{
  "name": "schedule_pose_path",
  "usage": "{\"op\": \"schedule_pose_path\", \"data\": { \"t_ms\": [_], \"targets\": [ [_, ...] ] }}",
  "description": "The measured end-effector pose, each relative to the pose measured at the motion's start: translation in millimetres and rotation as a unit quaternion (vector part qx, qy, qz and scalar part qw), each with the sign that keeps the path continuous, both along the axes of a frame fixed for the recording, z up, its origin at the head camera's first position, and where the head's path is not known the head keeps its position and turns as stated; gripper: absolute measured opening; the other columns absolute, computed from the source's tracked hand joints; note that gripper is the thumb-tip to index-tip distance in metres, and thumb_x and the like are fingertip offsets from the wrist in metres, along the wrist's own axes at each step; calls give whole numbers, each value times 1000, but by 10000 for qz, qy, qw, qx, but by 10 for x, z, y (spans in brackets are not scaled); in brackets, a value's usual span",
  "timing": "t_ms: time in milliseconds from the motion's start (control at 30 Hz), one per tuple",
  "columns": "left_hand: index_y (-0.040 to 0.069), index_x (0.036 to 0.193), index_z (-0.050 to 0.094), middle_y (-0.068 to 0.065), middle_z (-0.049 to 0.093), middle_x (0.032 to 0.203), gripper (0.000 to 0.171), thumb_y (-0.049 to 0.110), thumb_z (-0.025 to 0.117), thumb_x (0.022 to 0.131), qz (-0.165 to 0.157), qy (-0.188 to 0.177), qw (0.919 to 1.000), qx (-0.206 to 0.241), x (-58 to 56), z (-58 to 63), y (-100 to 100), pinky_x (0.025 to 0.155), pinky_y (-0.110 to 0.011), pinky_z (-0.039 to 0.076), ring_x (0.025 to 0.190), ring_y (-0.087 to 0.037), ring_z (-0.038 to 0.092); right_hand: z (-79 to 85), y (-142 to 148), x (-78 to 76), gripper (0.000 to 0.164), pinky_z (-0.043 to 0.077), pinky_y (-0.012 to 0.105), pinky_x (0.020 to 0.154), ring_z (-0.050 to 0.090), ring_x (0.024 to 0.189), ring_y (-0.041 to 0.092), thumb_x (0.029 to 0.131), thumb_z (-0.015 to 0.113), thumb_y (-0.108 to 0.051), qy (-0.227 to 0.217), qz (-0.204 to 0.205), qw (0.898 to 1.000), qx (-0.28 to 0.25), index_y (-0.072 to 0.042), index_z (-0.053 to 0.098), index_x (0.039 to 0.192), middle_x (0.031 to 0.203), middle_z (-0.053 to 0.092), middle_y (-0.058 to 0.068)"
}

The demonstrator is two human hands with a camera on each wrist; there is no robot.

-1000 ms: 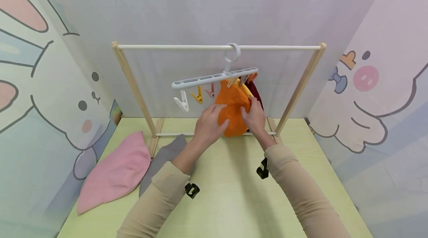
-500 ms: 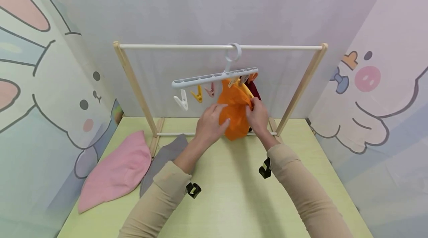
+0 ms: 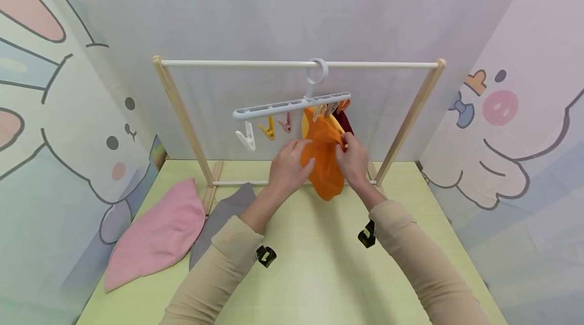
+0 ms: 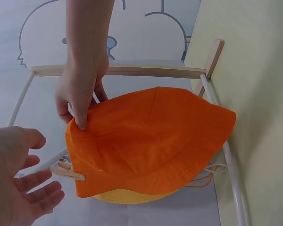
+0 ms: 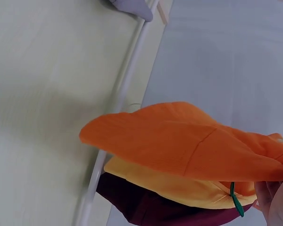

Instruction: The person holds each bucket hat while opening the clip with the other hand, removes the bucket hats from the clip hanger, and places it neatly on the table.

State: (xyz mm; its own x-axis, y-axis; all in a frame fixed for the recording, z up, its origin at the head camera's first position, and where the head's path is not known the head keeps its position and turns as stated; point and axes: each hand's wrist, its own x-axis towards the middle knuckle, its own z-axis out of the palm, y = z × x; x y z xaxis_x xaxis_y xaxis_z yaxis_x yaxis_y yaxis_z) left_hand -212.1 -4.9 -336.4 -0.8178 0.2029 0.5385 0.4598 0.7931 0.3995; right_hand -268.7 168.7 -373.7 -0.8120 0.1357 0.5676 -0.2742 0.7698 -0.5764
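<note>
An orange bucket hat (image 3: pixel 325 175) hangs from a beige clip (image 4: pixel 66 171) on a pale blue clip hanger (image 3: pixel 269 110). My right hand (image 3: pixel 353 158) pinches the hat's edge between thumb and fingers; the left wrist view shows this grip near the clip. On the hat's other side is my left hand (image 3: pixel 288 167), fingers loosely bent; the left wrist view shows that hand (image 4: pixel 14 176) apart from the cloth. Behind the orange hat hang a yellow hat (image 5: pixel 167 187) and a dark red hat (image 5: pixel 162 207), both partly covered.
A wooden rack with a white rod (image 3: pixel 237 64) carries the hanger. White (image 3: pixel 247 137), yellow (image 3: pixel 268 129) and pink (image 3: pixel 286 123) clips hang on its left half. A pink hat (image 3: pixel 157 239) and a grey hat (image 3: pixel 223 218) lie on the table at left.
The orange hat has turned, its lower end swinging right and toward me. My right hand has drawn its edge slightly right and now pinches it. My left hand has shifted slightly right.
</note>
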Motion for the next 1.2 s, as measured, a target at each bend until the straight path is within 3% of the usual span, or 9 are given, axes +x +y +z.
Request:
{"op": "schedule_pose_path", "data": {
  "t_ms": [533,700,1000,1200],
  "targets": [
    [14,117,51,-4,54,110,39,29,55,82,366,-579,9976,94,-109,180,202,75,-35,46,95,-21,54,57,-72,131,16,50,31,62,56,71,20,79,60,-12,220,333,9992,80,-5,57,93,85,59,9],
    [13,117,50,-4,54,108,39,30,53,83,529,-627,9965,174,-188,237,263,72,-34,47,90,-21,54,45,-82,148,13,50,31,60,58,69,20,79,60,-11,277,363,9989,88,-5,57,89,82,59,9],
    [12,119,49,-6,54,102,41,30,54,83,767,-688,9946,74,-318,319,338,68,-33,48,83,-21,53,20,-112,185,9,45,29,56,49,61,19,77,61,-10,493,402,9979,145,-4,60,85,73,57,8],
    [7,111,50,-8,54,96,37,30,52,84,992,-811,9918,10,-408,349,353,66,-35,48,80,-23,54,26,-150,237,8,42,27,55,47,61,18,76,62,-10,537,529,9971,125,-6,59,83,72,56,6]
  ]
}}
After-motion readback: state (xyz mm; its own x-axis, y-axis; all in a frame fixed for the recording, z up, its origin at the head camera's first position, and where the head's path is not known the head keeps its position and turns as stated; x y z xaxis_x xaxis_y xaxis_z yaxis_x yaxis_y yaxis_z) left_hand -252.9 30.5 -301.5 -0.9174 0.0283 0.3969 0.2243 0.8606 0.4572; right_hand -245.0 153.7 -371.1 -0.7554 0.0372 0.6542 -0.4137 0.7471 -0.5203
